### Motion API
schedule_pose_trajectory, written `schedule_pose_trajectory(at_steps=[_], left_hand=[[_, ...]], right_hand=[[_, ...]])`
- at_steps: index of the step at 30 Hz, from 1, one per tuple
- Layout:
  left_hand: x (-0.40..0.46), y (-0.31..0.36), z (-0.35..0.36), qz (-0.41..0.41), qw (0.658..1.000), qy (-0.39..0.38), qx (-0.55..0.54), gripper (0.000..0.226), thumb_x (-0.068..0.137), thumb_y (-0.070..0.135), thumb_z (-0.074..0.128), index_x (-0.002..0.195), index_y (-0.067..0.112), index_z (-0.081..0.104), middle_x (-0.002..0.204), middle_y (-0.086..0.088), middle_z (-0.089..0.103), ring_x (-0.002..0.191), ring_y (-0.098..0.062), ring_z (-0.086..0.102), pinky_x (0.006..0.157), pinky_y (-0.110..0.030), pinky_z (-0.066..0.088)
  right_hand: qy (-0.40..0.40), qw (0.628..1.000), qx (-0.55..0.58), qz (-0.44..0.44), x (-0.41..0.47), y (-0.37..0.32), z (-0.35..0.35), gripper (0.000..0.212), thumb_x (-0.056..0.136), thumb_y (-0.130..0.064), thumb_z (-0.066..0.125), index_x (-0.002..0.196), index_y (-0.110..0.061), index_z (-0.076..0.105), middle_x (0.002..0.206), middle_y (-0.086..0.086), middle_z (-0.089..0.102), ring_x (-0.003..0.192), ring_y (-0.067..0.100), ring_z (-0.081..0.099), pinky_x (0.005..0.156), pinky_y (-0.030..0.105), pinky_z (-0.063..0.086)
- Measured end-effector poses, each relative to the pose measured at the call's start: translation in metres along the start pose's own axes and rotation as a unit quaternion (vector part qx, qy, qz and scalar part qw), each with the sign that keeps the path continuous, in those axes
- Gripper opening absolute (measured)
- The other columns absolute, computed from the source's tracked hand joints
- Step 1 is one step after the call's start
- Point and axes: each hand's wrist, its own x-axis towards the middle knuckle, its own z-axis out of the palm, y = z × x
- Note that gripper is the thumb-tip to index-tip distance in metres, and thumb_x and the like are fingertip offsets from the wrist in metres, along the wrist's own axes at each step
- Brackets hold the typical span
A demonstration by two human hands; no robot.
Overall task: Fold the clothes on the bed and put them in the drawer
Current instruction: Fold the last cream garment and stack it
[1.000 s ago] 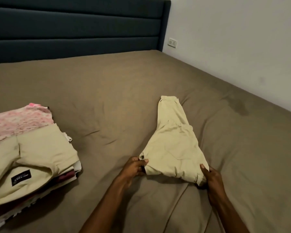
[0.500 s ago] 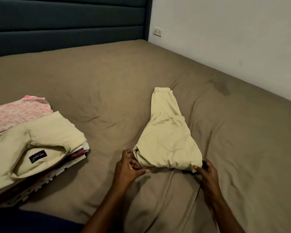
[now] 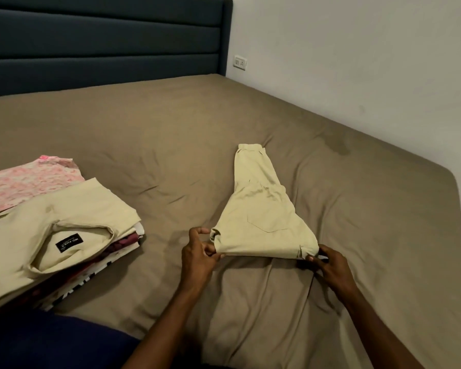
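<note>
- My left hand [image 3: 198, 255] pinches the near-left corner of the beige trousers [image 3: 261, 211]; my right hand [image 3: 328, 265] pinches the near-right corner. Garment lies mid-bed [image 3: 171, 145], legs pointing toward the headboard.
- Risk: uneven pull, so the layers slide apart and the fold skews.
- Risk: rucked sheet drags the cloth.
- Risk: folded stack [image 3: 56, 230] at the bed's left edge may topple.

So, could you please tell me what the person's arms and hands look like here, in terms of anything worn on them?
Both forearms are bare as far as the frame shows: no sleeves, gloves or watch. The left hand and the right hand show no rings or bracelets that I can make out. Dark navy cloth sits at the bottom left edge, probably the person's clothing.
</note>
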Motion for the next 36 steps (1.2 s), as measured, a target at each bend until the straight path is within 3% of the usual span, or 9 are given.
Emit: schedule_pose_trajectory(at_steps=[8, 12, 15, 17, 22, 27, 30, 32, 36], left_hand=[[-0.001, -0.001, -0.033, 0.016, 0.988, -0.148, 0.046, 0.057, 0.054, 0.003, 0.097, 0.093, 0.022, 0.06, 0.061, 0.001, 0.067, 0.054, -0.007, 0.061, 0.06, -0.024, 0.051], [-0.003, 0.003, -0.043, -0.015, 0.969, -0.24, 0.051, 0.05, 0.049, 0.004, 0.098, 0.086, 0.017, 0.066, 0.063, -0.005, 0.069, 0.056, -0.011, 0.063, 0.06, -0.025, 0.053], [0.002, -0.007, -0.046, -0.01, 0.961, -0.248, 0.123, 0.033, 0.055, 0.005, 0.083, 0.077, 0.024, 0.066, 0.064, 0.004, 0.072, 0.06, -0.007, 0.067, 0.065, -0.027, 0.054], [0.011, -0.018, -0.052, -0.005, 0.961, -0.209, 0.182, 0.023, 0.059, 0.013, 0.07, 0.075, 0.027, 0.064, 0.064, 0.011, 0.072, 0.065, -0.005, 0.069, 0.07, -0.032, 0.057], [0.042, -0.027, -0.046, 0.082, 0.961, -0.038, 0.261, 0.055, 0.074, 0.011, 0.084, 0.12, 0.027, 0.057, 0.101, 0.005, 0.067, 0.091, -0.018, 0.069, 0.073, -0.038, 0.057], [0.07, -0.037, -0.009, 0.175, 0.916, -0.09, 0.351, 0.072, 0.087, 0.055, 0.059, 0.151, 0.029, 0.04, 0.143, -0.008, 0.053, 0.126, -0.029, 0.053, 0.095, -0.044, 0.055], [0.087, -0.034, 0.008, 0.236, 0.882, -0.171, 0.37, 0.072, 0.097, 0.048, 0.045, 0.159, 0.047, 0.009, 0.159, -0.004, 0.036, 0.144, -0.026, 0.038, 0.112, -0.042, 0.042], [0.105, -0.032, 0.014, 0.275, 0.866, -0.208, 0.362, 0.073, 0.104, 0.039, 0.043, 0.157, 0.054, -0.004, 0.168, -0.003, 0.019, 0.154, -0.023, 0.021, 0.12, -0.038, 0.031], [0.138, -0.035, 0.032, 0.43, 0.783, -0.227, 0.388, 0.062, 0.108, 0.028, 0.047, 0.163, 0.033, 0.018, 0.172, -0.006, 0.004, 0.158, -0.023, 0.003, 0.127, -0.038, 0.012]], right_hand=[[-0.081, 0.99, -0.1, -0.054, -0.02, 0.02, -0.01, 0.029, 0.09, -0.005, 0.076, 0.109, -0.025, 0.073, 0.097, -0.018, 0.076, 0.09, 0.003, 0.07, 0.078, 0.022, 0.052], [-0.097, 0.995, -0.037, -0.002, -0.036, 0.025, -0.017, 0.026, 0.09, 0.007, 0.072, 0.108, -0.011, 0.076, 0.099, 0.004, 0.079, 0.086, 0.015, 0.074, 0.074, 0.025, 0.056], [-0.089, 0.995, 0.031, 0.045, -0.032, 0.023, -0.021, 0.025, 0.091, 0.021, 0.058, 0.098, 0.003, 0.075, 0.088, 0.024, 0.075, 0.068, 0.019, 0.067, 0.057, 0.02, 0.051], [-0.038, 0.999, 0.014, 0.035, -0.02, 0.028, -0.025, 0.032, 0.092, 0.02, 0.055, 0.095, -0.003, 0.077, 0.088, 0.018, 0.077, 0.075, 0.022, 0.07, 0.065, 0.024, 0.055], [0.056, 0.992, -0.11, -0.034, 0.021, 0.033, -0.025, 0.043, 0.092, -0.002, 0.072, 0.124, -0.031, 0.07, 0.109, -0.009, 0.072, 0.095, 0.004, 0.066, 0.083, 0.031, 0.057], [-0.02, 0.963, -0.216, -0.16, 0.069, 0.005, 0.008, 0.033, 0.1, -0.029, 0.069, 0.133, -0.035, 0.065, 0.116, -0.015, 0.067, 0.107, 0.001, 0.056, 0.09, 0.016, 0.043], [-0.112, 0.92, -0.286, -0.241, 0.084, -0.024, 0.011, 0.035, 0.099, -0.066, 0.054, 0.125, -0.046, 0.066, 0.121, -0.026, 0.069, 0.111, -0.008, 0.063, 0.101, 0.031, 0.048], [-0.131, 0.907, -0.294, -0.271, 0.094, -0.026, 0.013, 0.043, 0.097, -0.068, 0.056, 0.135, -0.047, 0.06, 0.131, -0.023, 0.066, 0.12, 0.002, 0.063, 0.106, 0.042, 0.047], [-0.089, 0.911, -0.301, -0.267, 0.122, 0.002, 0.019, 0.063, 0.095, -0.068, 0.058, 0.153, -0.052, 0.038, 0.164, -0.016, 0.027, 0.149, 0.008, 0.028, 0.118, 0.039, 0.026]])
